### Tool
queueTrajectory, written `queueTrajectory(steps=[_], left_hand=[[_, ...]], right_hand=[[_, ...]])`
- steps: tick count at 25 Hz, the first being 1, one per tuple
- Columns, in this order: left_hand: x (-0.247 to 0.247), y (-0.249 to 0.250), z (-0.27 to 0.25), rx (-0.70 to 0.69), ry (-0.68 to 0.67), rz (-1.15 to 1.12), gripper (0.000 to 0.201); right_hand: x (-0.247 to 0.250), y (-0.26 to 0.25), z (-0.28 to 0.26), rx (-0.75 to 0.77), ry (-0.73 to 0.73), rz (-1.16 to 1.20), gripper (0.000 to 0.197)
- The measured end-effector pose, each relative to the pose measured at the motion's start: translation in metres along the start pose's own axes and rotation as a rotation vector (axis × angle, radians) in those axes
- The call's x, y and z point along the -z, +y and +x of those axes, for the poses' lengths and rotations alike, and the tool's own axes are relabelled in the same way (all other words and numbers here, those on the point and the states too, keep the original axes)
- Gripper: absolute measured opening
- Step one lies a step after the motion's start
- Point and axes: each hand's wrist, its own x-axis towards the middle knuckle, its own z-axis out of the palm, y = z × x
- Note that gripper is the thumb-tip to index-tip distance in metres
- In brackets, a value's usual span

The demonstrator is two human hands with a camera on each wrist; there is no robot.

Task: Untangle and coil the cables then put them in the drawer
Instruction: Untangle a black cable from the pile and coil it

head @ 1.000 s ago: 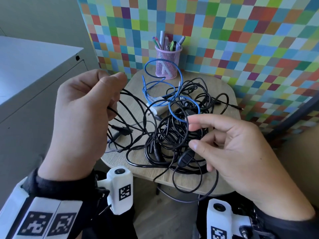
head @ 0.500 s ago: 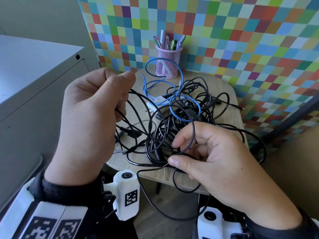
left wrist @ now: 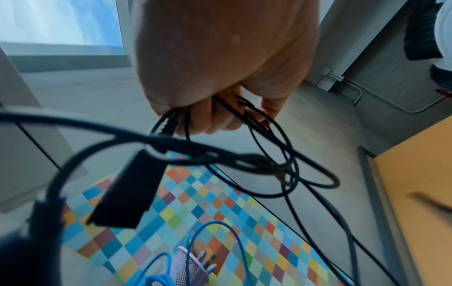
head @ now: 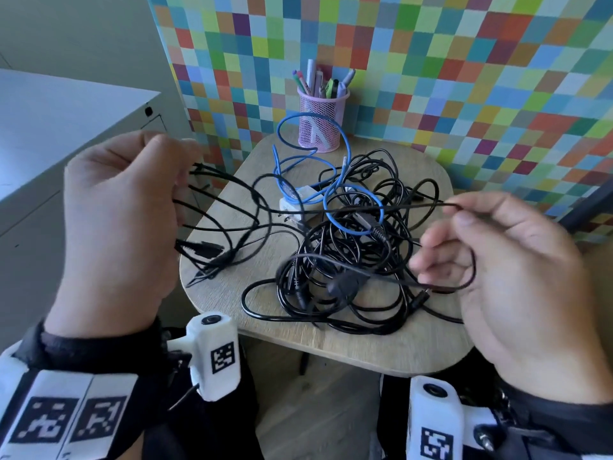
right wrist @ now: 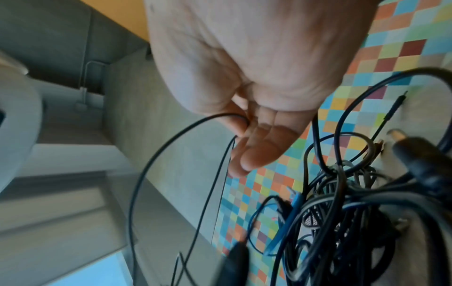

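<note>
Presently, the left hand [head: 116, 224] clenches gathered black cable loops [head: 225, 210]; the right hand [head: 507, 270] pinches one thin strand [head: 381, 209]. Limp, light, snag-prone. Best gripped near a plug.

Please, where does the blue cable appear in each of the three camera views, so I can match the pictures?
Head: the blue cable loops across the table's upper middle, before the pink pen cup.
Left wrist: at the bottom centre, arching over the pen cup.
Right wrist: lower centre, beside the black cable tangle.
Shared landmark: the multicoloured checkered wall.
</note>
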Motion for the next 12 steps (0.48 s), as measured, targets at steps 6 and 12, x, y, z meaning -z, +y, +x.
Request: queueTrajectory(steps=[6, 12], left_hand=[[-0.003, -0.004, 0.001, -0.007, -0.051, 0.053, 0.031], [-0.012, -0.005, -0.009, -0.018, -0.116, 0.05, 0.036]], right_hand=[[-0.004, -0.006, 0.002, -0.112, 0.023, 0.614, 0.016], [-0.011, -0.012, -0.01, -0.131, -0.168, 0.569, 0.008]])
